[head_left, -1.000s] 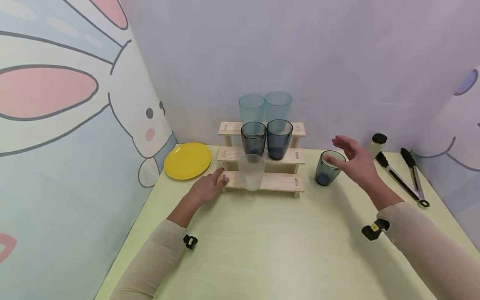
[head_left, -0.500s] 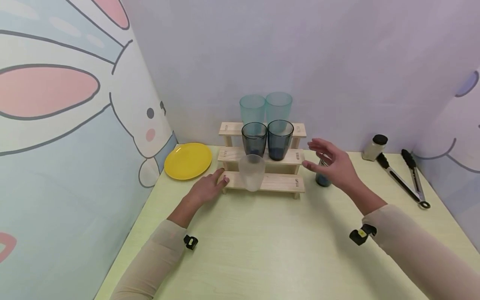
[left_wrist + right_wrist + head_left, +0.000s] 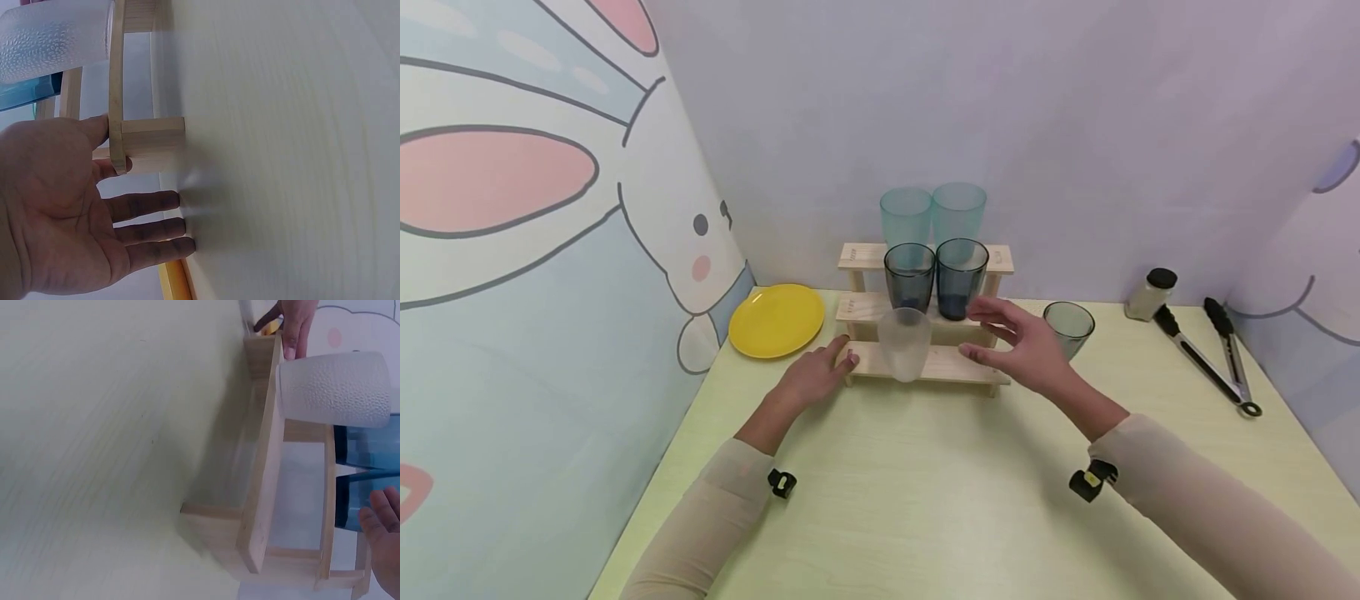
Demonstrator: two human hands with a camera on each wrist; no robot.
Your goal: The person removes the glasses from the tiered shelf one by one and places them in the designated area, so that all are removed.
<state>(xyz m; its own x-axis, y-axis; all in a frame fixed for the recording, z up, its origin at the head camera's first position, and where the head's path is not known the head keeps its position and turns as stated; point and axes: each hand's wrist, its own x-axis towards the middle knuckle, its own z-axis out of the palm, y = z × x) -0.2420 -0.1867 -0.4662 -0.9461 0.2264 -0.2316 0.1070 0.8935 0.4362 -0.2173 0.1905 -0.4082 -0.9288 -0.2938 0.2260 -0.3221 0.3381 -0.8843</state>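
A three-tier wooden rack (image 3: 962, 364) stands against the back wall. My left hand (image 3: 811, 379) pinches the left end of its lowest board between thumb and index finger, the other fingers reaching down toward the table in the left wrist view. On that board sits a frosted clear cup (image 3: 904, 346). Two dark blue-grey cups (image 3: 961, 279) share the middle tier; two teal cups (image 3: 906, 215) stand on top. My right hand (image 3: 1026, 346) hovers at the rack's right end, thumb and fingers apart, holding nothing. Behind it, a third grey cup (image 3: 1070, 327) on the table is partly hidden.
A yellow plate (image 3: 775, 321) lies left of the rack. At the back right stands a small jar (image 3: 1152, 293) with a black lid, beside black-tipped metal tongs (image 3: 1206, 367). Printed walls bound the table (image 3: 925, 483) at the back and both sides.
My right hand has moved left, from over the lone grey cup to the rack's right end. The left hand and the cups have stayed put.
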